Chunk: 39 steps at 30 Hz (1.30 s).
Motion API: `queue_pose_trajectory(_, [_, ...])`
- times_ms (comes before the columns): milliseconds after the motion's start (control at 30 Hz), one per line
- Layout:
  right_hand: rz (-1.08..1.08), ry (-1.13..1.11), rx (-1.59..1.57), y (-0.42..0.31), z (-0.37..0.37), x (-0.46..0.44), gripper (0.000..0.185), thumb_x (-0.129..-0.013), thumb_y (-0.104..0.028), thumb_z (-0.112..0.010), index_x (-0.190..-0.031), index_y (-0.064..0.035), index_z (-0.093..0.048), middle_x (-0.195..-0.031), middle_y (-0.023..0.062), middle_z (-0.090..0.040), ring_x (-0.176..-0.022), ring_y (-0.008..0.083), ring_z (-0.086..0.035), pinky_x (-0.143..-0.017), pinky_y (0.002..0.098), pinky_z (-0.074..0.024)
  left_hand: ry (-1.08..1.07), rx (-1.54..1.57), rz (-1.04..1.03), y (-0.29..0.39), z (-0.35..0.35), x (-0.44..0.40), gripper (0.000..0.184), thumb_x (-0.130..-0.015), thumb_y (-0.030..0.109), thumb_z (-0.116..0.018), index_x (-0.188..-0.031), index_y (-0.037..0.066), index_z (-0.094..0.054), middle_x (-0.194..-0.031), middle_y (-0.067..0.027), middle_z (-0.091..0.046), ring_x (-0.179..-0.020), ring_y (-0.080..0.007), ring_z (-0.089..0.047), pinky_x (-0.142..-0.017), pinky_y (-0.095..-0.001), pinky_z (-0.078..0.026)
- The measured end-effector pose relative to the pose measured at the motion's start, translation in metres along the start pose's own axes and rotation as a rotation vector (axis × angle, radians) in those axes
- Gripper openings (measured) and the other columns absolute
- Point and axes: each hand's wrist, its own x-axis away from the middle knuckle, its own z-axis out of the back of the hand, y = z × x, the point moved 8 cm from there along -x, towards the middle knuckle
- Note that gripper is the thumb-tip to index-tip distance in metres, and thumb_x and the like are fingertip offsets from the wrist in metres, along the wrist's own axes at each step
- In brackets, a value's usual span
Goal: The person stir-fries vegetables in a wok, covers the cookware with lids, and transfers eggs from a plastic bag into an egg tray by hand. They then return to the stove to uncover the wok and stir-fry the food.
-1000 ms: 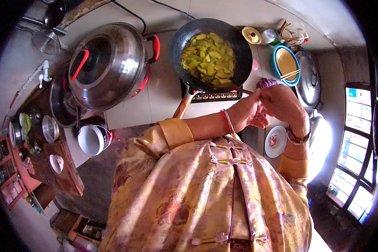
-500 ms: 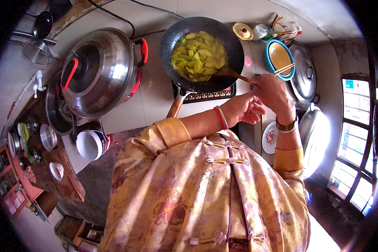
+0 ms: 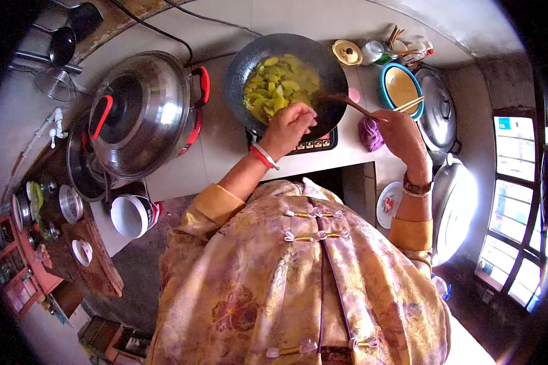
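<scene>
- Nearest, the front edge of the counter (image 3: 216, 137) is faced by a patterned jacket (image 3: 274, 261), a dark recess being seen between them.
- A white plate (image 3: 388, 204) is partly hidden by the right forearm.
- The right hand (image 3: 400, 137) is closed around the handle of a wooden spatula (image 3: 362, 109), out past the wok's right edge, near a purple bundle (image 3: 370, 135).
- The left hand (image 3: 291, 126) is held over the near rim of the wok (image 3: 332, 64), its fingers loosely bent; whether anything is pinched cannot be told.
- The wok is set on a black cooktop (image 3: 316, 144); green slices (image 3: 280, 85) are gathered inside, and the right rim is crossed by the spatula.
- At left, a strip of counter is left between wok and large lidded pot (image 3: 164, 103); at right, room is narrowed by a blue basin (image 3: 383, 91), chopsticks (image 3: 410, 104) being laid over its edge.
- Farther, a small yellow lid (image 3: 347, 53) is placed just beside the wok's far right rim.
</scene>
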Motion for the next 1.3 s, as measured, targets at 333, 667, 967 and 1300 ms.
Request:
queue_pose_trajectory(333, [0.07, 0.045, -0.162, 0.014, -0.055, -0.021, 0.03, -0.091, -0.01, -0.048, -0.117, -0.0017, -0.06, -0.095, 0.0223, -0.066, -0.085, 0.035, -0.064, -0.076, 0.0377, -0.0492, 0.139, -0.078, -0.029, 0.015, 0.048, 0.053, 0.017, -0.095, 0.016, -0.05, -0.101, 0.002, -0.057, -0.088, -0.0045, -0.062, -0.078, -0.009, -0.057, -0.068, -0.0227, -0.048])
queue_pose_trajectory(667, [0.131, 0.214, -0.295, 0.014, -0.075, -0.043, 0.029, -0.091, -0.009, -0.048, -0.117, -0.0094, -0.06, -0.084, 0.0231, -0.064, -0.079, 0.0362, -0.065, -0.063, 0.0414, -0.0521, 0.266, -0.176, 0.002, 0.023, 0.08, 0.098, 0.019, -0.096, 0.02, -0.051, -0.104, 0.004, -0.057, -0.09, -0.0027, -0.063, -0.073, -0.0059, -0.053, -0.067, -0.0215, -0.046])
queue_pose_trajectory(967, [0.181, 0.164, -0.284, -0.033, -0.078, -0.061, 0.034, -0.088, -0.014, -0.05, -0.121, -0.0143, -0.058, -0.091, 0.0192, -0.066, -0.081, 0.0346, -0.066, -0.069, 0.0437, -0.0523, 0.303, -0.405, -0.011, 0.016, 0.087, 0.107, 0.02, -0.096, 0.021, -0.052, -0.103, 0.002, -0.057, -0.088, -0.0042, -0.063, -0.073, -0.0081, -0.056, -0.065, -0.0231, -0.047])
queue_pose_trajectory(1300, [0.075, 0.168, -0.008, -0.03, -0.098, -0.035, 0.04, -0.088, -0.016, -0.055, -0.128, -0.0214, -0.055, -0.082, 0.0156, -0.059, -0.071, 0.0352, -0.061, -0.062, 0.0443, -0.0497, 0.308, -0.472, -0.029, 0.017, 0.09, 0.113, 0.019, -0.095, 0.018, -0.051, -0.102, 0.001, -0.056, -0.088, -0.0054, -0.063, -0.073, -0.0086, -0.056, -0.064, -0.0233, -0.047])
